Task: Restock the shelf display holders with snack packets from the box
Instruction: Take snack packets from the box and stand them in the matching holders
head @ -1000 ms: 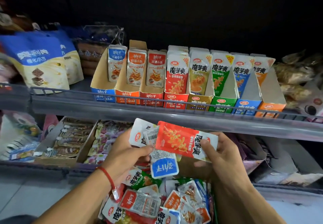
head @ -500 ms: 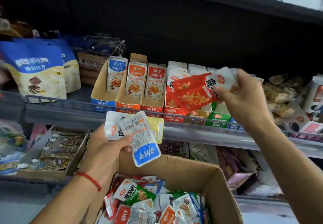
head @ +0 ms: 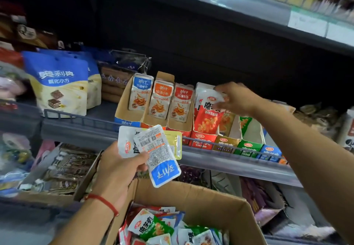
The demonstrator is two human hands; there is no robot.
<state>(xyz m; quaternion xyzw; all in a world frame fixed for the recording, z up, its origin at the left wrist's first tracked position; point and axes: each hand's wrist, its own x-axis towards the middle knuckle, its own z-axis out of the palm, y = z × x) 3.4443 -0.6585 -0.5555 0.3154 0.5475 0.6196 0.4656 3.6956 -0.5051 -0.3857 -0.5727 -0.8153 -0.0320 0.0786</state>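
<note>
While the right hand (head: 235, 98) pinches the top edge of a red snack packet (head: 207, 116) and lowers it into the red display holder (head: 203, 141) at centre of frame, the left hand (head: 122, 165) waits lower down, centre-left, w/ thumb & fingers clamped on a small fan of packets (head: 153, 149): a blue-ended one face-down in front, a white one behind at left, a yellow one behind at right.

Mid-frame, a shelf (head: 220, 161) carries a row of cardboard holders. From left: blue, orange & red-orange holders, each showing a packet at front w/ room left inside. Next the red holder now being fed, then yellow (head: 226, 143), green (head: 249, 146) & blue (head: 270, 152) ones running to the right; those look low on stock, tho the arm hides part of them.

At bottom centre, the open cardboard box (head: 201, 200) shows a heap of mixed packets, green, red & white.

Judged progress: early to mid. Several holders are partly filled, three packets are in hand awaiting sorting, and plenty remain in the box, so most restocking is left to do.
</note>
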